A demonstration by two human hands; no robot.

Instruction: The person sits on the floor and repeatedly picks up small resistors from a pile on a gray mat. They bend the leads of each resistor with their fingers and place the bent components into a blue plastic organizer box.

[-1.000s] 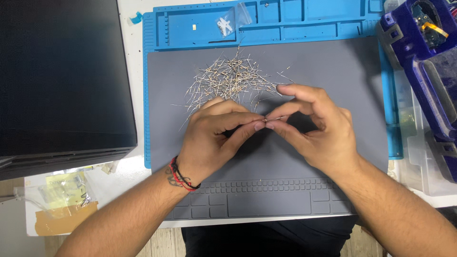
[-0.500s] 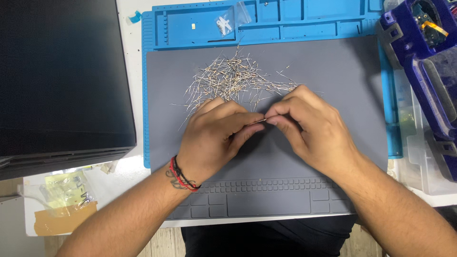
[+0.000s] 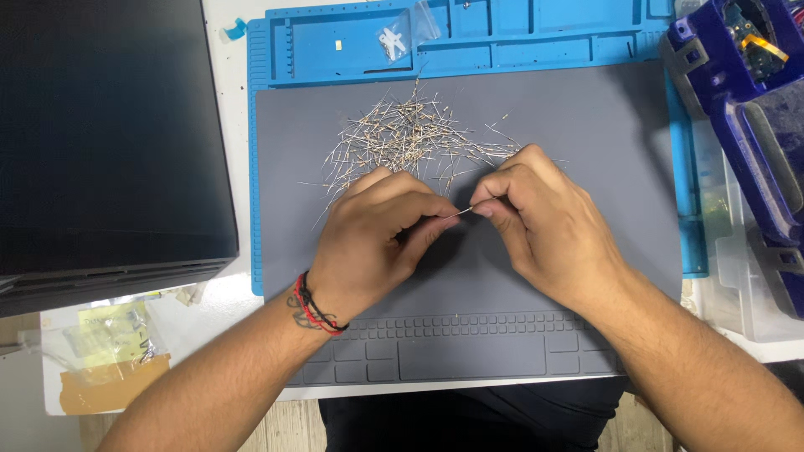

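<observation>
A heap of several thin wire-legged resistors [image 3: 406, 138] lies on the far half of a grey work mat [image 3: 586, 142]. Just in front of the heap, my left hand [image 3: 373, 243] and my right hand [image 3: 536, 222] meet over the mat. Both pinch the same single resistor [image 3: 462, 211] by its wire ends, fingertips almost touching. A red and black cord band sits on my left wrist.
A blue tray [image 3: 536, 38] with compartments borders the mat at the back and holds a small clear bag [image 3: 402, 38] of parts. A large black box [image 3: 100, 134] stands at the left. A blue-purple device in a clear bin [image 3: 745, 109] is at the right. Small bags [image 3: 109, 335] lie at lower left.
My right hand's fingers have curled in from spread to a tight pinch. Both hands have stayed in front of the heap, holding one resistor between them.
</observation>
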